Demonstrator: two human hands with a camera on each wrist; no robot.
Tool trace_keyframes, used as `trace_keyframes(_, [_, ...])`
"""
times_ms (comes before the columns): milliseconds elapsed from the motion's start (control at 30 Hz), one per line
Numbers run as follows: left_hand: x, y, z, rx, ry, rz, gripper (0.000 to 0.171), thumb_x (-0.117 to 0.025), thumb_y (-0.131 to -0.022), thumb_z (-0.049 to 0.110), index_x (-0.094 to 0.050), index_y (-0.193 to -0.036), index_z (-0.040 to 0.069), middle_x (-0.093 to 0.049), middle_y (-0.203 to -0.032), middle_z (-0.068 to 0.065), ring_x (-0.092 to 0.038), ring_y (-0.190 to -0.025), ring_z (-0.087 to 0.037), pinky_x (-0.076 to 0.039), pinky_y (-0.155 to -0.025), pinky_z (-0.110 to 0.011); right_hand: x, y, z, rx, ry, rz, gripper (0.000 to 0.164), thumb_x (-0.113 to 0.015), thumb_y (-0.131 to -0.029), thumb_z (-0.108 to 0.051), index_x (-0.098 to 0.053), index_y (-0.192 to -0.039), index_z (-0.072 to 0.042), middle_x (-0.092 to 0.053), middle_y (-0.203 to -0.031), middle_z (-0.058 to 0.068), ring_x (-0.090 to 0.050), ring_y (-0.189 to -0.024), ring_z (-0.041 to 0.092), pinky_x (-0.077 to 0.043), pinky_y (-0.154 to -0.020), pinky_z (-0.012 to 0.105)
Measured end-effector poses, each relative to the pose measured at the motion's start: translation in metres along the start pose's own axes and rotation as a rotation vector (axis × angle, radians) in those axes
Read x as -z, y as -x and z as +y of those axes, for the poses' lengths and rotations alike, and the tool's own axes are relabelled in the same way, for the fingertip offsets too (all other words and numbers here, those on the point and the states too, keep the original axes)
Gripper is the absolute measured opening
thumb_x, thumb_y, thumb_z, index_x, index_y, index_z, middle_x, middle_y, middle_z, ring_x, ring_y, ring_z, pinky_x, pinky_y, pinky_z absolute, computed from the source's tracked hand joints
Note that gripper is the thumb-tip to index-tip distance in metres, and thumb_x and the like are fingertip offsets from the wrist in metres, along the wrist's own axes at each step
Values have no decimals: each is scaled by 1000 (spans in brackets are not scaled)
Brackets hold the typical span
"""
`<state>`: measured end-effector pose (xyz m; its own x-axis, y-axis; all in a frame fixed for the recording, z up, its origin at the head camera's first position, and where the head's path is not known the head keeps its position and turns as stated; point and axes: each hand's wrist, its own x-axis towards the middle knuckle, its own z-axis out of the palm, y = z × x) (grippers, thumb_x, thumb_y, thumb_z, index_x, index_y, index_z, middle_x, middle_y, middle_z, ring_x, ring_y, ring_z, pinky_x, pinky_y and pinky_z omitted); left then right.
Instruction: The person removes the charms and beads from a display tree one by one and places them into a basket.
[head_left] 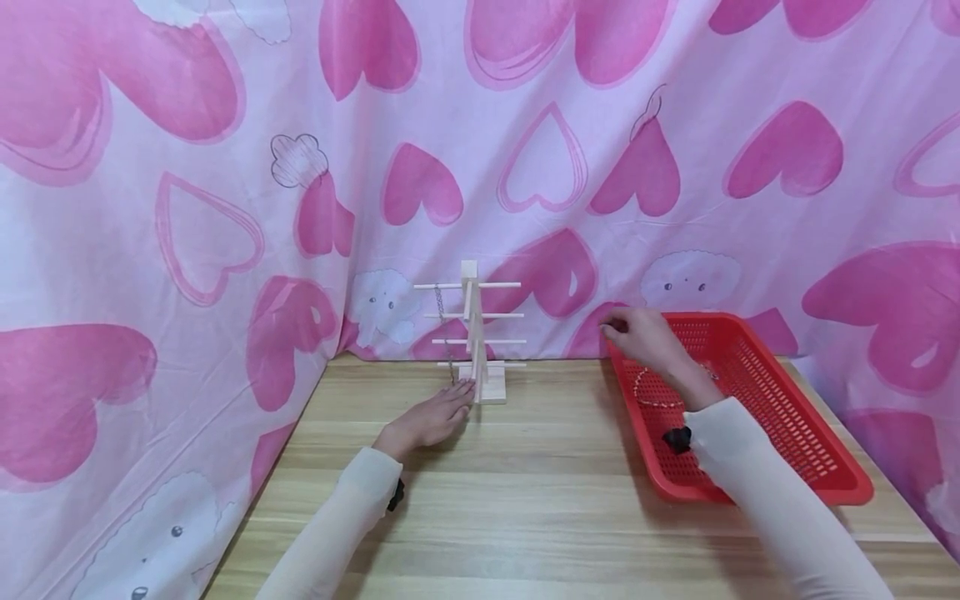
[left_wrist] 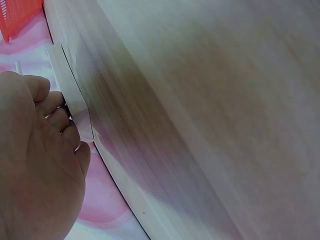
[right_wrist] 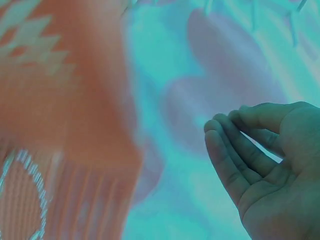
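A pale wooden display stand (head_left: 469, 271) with several crossbars is upright near the back of the table. From its left-side bars hangs a thin chain (head_left: 440, 302). My left hand (head_left: 431, 421) rests with extended fingers at the stand's base (left_wrist: 70, 82), touching it. Over the left side of a red plastic basket (head_left: 851, 492) is my right hand (head_left: 645, 337), raised, its fingers loosely bent toward the thumb. Nothing shows between those fingers in the right wrist view. Inside the basket, below that hand, lies a beaded string (right_wrist: 37, 175) in a loop, partly hidden by the right arm in the head view.
The basket stands on the right of the wood-grain table (head_left: 525, 517). A pink curtain with heart prints (head_left: 420, 183) hangs behind the table and along both sides. Small black devices (head_left: 677, 439) are worn at the wrists.
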<state>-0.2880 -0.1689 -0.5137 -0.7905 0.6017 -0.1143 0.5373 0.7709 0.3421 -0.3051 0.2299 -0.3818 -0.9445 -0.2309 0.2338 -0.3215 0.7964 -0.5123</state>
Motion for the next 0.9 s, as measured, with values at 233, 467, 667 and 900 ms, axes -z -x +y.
trace_keyframes(233, [-3, 1, 0, -9, -17, 6, 56, -30, -117, 27, -28, -168, 5, -18, -179, -14, -17, -166, -37, -21, -136, -53, -34, -3, -49, 159, 24, -24, 17, -75, -100, -15, -82, -113, -7, -80, -98, 8, -68, -86, 23, -64, -83, 44])
trace_keyframes(467, [-2, 1, 0, -14, -8, 7, 55, -31, -117, 24, -28, -167, 3, -19, -178, -15, -17, -166, -39, -21, -136, -56, -78, -1, -88, 235, 19, -100, 17, -68, -102, -12, -82, -109, -6, -77, -92, 5, -64, -78, 15, -61, -77, 39])
trace_keyframes(667, [-2, 1, -1, -42, 7, 28, 54, -33, -116, 20, -32, -165, -1, -22, -176, -21, -20, -164, -44, -23, -134, -60, -112, 3, -94, 229, 7, -181, 20, -63, -106, -12, -79, -113, -4, -78, -100, 8, -73, -94, 23, -64, -92, 46])
trace_keyframes(900, [-1, 1, -1, -37, 3, 28, 54, -32, -116, 22, -31, -166, 0, -20, -177, -19, -18, -165, -41, -22, -135, -57, -155, 11, -76, 248, -6, -231, 27, -55, -108, -9, -69, -126, 6, -74, -121, 21, -70, -119, 38, -57, -108, 55])
